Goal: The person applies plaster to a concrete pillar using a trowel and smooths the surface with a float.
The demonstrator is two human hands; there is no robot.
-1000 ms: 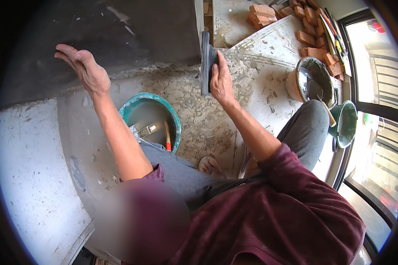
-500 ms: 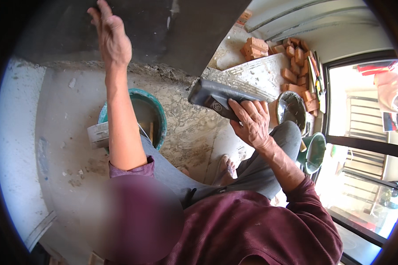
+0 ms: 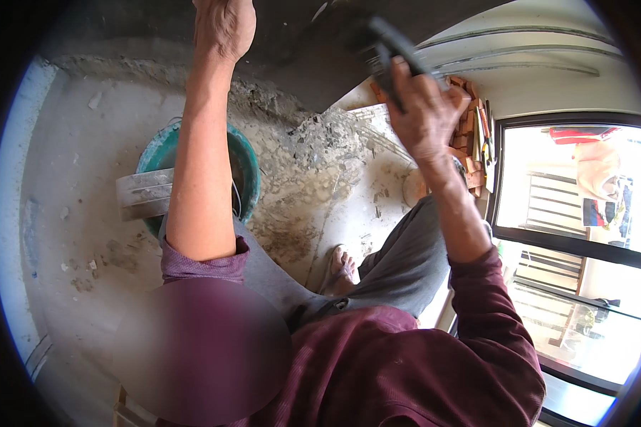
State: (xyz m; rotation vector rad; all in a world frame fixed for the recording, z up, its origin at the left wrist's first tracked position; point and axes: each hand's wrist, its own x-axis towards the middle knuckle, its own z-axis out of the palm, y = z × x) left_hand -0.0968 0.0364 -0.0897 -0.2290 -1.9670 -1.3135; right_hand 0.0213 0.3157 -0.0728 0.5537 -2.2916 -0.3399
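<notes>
At the top, my left hand (image 3: pixel 224 25) is by the dark grey surface (image 3: pixel 135 28); its fingers run out of the picture, so whether it touches cannot be told. My right hand (image 3: pixel 424 110) grips a black plastering float (image 3: pixel 395 46), blurred by motion, tilted over that dark surface near its right edge; contact is unclear. Beneath my left forearm stands a teal bucket (image 3: pixel 246 171) with a flat metal tool (image 3: pixel 142 192) across its left rim.
Orange bricks (image 3: pixel 470 124) are stacked at the right, behind a bucket (image 3: pixel 413 185) largely hidden by my arm and knee. A glazed window (image 3: pixel 541 156) with bars and hanging cloths outside lines the right side. My bare foot (image 3: pixel 342 267) is on the stained floor (image 3: pixel 299 206).
My left hand has moved up and right, its fingers leaving view. My right hand has swung the float upward onto or over the dark surface. The whole view has shifted.
</notes>
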